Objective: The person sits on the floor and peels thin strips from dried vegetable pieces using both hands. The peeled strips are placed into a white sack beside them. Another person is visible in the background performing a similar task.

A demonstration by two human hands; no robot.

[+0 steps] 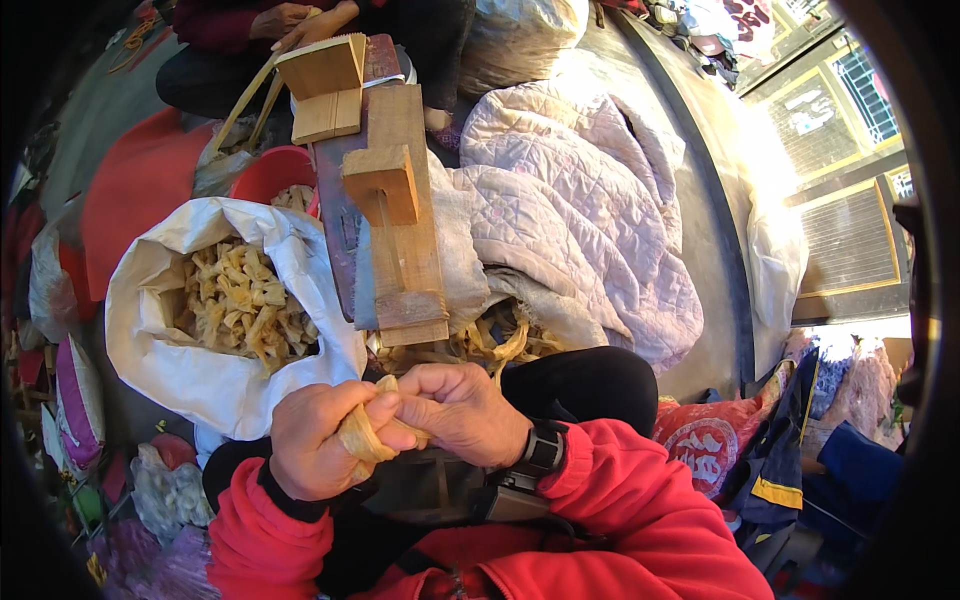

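A pale yellow strip of pliable material (364, 435) is wrapped around the fingers of my left hand (322, 435), which grips it. My right hand (461, 412) pinches part of the same strip close beside the left fingers. The two hands touch above my lap. Beyond them, an open white woven sack (157, 352) holds many short knotted yellow pieces (244, 300). More long yellow strips (510, 341) lie under a coarse cloth near my knee. A wooden board with an upright block (405, 277) rests on a narrow bench just beyond my hands.
Another person's hands (300, 22) hold long strips at the top, near a second wooden block device (326, 112). A red bucket (274, 169) stands behind the sack. A quilted blanket (555, 210) spreads right of the bench. A red printed bag (697, 442) lies at right.
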